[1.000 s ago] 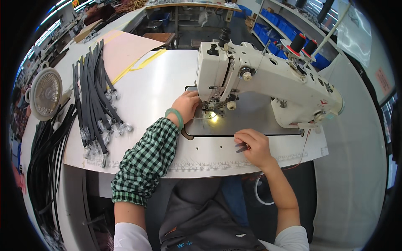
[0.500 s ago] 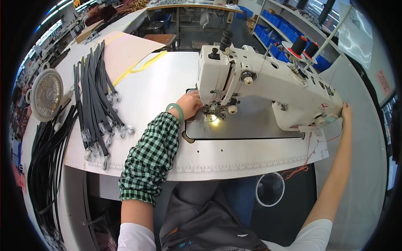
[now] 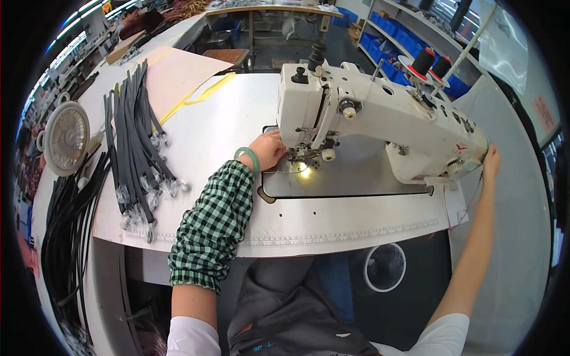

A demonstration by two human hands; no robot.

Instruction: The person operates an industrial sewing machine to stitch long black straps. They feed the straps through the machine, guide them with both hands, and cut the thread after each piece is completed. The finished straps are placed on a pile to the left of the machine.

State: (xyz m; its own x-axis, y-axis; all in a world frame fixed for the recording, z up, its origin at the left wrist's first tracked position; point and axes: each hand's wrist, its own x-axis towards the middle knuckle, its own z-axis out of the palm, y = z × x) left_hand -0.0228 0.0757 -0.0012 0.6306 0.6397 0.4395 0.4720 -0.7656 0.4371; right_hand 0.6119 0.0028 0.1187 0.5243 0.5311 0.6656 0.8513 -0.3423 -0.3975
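Observation:
A white industrial sewing machine [image 3: 368, 101] stands on the table, its small lamp lit beside the needle. My left hand [image 3: 268, 150], with a green bangle at the wrist and a checked sleeve cover [image 3: 211, 228] on the forearm, is curled at the left of the needle area. Its fingertips go behind the machine head, which hides what they hold. At the machine's right end, my right hand [image 3: 491, 160] grips the handwheel [image 3: 485, 143]. A thin reddish thread [image 3: 449, 216] hangs below that end. The metal bed plate [image 3: 356, 172] shows under the arm.
Dark straps [image 3: 127, 136] with plastic-wrapped ends lie on the table's left. Black straps [image 3: 71, 225] hang beyond, near a small round fan [image 3: 65, 136]. Two black thread cones [image 3: 423, 61] stand behind the machine. A pink sheet [image 3: 178, 77] and shelves of blue bins [image 3: 409, 41] are farther back.
The tangle of reddish thread that hung over the table's front right edge has drawn up toward the right, leaving a short strand in sight. Both hands have stayed almost in place.

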